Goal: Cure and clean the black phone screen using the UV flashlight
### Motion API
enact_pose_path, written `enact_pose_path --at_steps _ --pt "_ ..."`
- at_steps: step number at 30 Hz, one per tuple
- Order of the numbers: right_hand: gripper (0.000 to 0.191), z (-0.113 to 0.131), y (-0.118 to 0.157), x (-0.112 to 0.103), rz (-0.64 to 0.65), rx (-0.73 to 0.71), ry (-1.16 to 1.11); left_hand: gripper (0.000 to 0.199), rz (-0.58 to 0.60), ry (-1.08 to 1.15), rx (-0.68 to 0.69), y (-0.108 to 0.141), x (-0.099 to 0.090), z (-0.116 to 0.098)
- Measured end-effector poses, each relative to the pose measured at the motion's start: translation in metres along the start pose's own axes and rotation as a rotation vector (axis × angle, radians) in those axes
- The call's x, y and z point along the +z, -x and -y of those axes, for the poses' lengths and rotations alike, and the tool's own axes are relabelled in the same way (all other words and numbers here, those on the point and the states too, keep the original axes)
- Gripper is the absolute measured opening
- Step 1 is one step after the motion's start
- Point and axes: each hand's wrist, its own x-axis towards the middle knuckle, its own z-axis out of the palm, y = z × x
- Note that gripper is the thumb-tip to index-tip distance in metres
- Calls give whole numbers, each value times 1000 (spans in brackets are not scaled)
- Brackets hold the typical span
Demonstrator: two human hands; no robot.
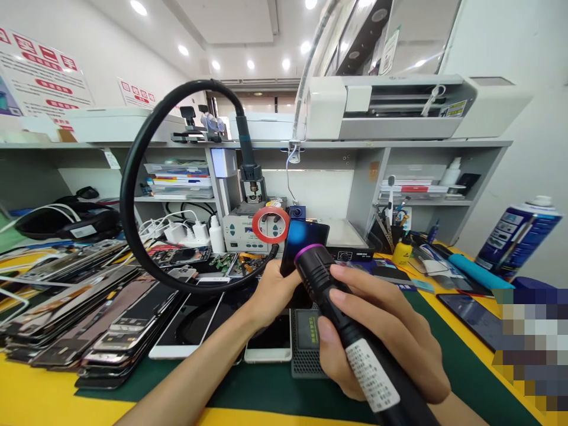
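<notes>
My left hand grips a dark smartphone by its lower part and holds it up, tilted, over the bench. A bluish glow shows on the phone's face. My right hand is wrapped round a black flashlight with a purple ring at its head and a white printed label on its barrel. The flashlight's head is close in front of the phone; whether they touch I cannot tell. Below my hands lie a white-framed phone and a grey perforated pad on the green mat.
Stacked phone screens cover the left side. A black hose loops up from a grey rework station, with a red tape roll before it. A blue spray can stands right, near a dark tablet. Shelves hold a white cutting machine.
</notes>
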Motion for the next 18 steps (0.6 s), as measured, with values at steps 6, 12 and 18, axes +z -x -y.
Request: enact_pose_path --at_steps 6,12,18 --pt "25 5 2 -3 58 23 -61 50 -18 169 -125 -3 -4 -4" --pt "24 10 4 -2 153 24 -132 72 86 407 -303 -5 -13 -8" --pt "24 12 4 -2 158 14 -166 74 115 582 -226 -10 -15 -11"
